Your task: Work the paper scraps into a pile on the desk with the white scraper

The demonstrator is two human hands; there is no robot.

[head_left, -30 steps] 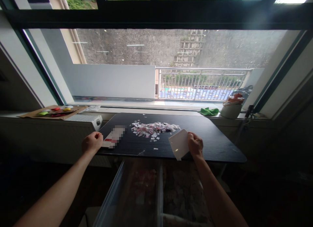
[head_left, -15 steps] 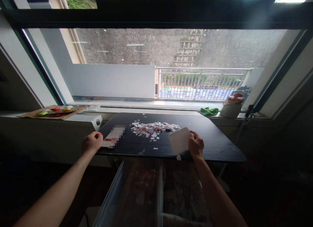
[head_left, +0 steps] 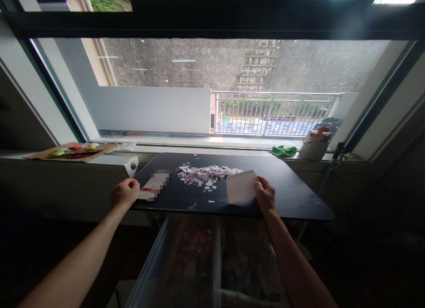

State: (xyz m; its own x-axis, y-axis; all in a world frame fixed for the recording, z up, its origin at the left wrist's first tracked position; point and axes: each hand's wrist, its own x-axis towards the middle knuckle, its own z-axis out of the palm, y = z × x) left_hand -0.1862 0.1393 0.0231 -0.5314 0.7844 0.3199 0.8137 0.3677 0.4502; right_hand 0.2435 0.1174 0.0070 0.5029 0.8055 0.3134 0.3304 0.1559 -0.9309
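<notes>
My right hand grips a flat white card with rounded corners, tilted over the black table. Just past the card's far left corner lies a loose heap of small white paper scraps, some with pink or red marks. Closed in a fist, my left hand rests at the table's left edge. Whatever its fingers may hold is hidden. Right beside it lies a flat white and red packet, partly blurred out.
Below the table's front edge are clear plastic bins with scraps inside. Along the windowsill are a cardboard sheet with coloured items, a green cloth and a pale pot. A white heater adjoins the table's left side.
My right hand has turned the card flatter and shifted it slightly up and left. A scrap at the table's front edge below the card is gone from there. My left hand stays put.
</notes>
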